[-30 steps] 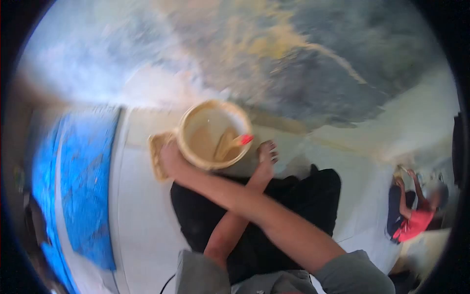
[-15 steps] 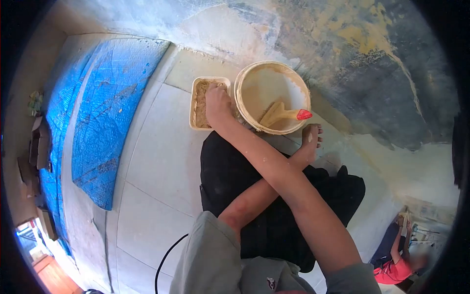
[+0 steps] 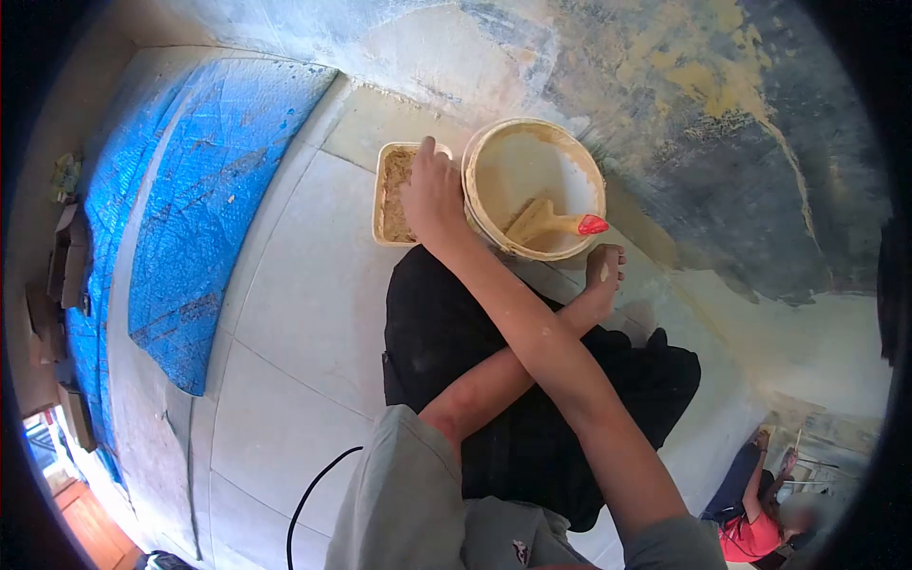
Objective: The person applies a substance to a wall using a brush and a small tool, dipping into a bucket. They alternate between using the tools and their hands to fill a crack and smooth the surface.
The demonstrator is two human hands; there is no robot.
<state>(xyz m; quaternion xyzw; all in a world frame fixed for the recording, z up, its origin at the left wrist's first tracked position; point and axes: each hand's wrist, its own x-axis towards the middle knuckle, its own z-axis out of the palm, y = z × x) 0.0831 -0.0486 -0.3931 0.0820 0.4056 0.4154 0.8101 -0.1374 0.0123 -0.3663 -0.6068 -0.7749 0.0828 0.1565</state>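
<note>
My right hand (image 3: 436,196) is over the right side of a white rectangular tub (image 3: 378,222) of tan, paste-like filler (image 3: 398,182). One finger points forward across the rim; the others bend under the palm, where anything held is hidden. Crossing beneath that forearm, my left arm ends in my left hand (image 3: 604,270) near the right knee. Its short visible fingers are apart, with nothing seen in them. A round cream bucket (image 3: 472,205), smeared with filler, stands against the right side of the tub. Inside leans a yellow-handled brush (image 3: 541,222) with a red end.
A stained, patchy wall (image 3: 655,123) rises just beyond the bucket. Blue sheeting (image 3: 223,180) covers floor at the left, beside pale tiles (image 3: 285,313). Black trousers (image 3: 437,323) cover my bent legs. Another person in a red shirt (image 3: 750,540) is at the lower right.
My right hand has come up from the filler and shifted right toward the bucket, one finger now straighter. More filler shows. My left hand stays by the knee.
</note>
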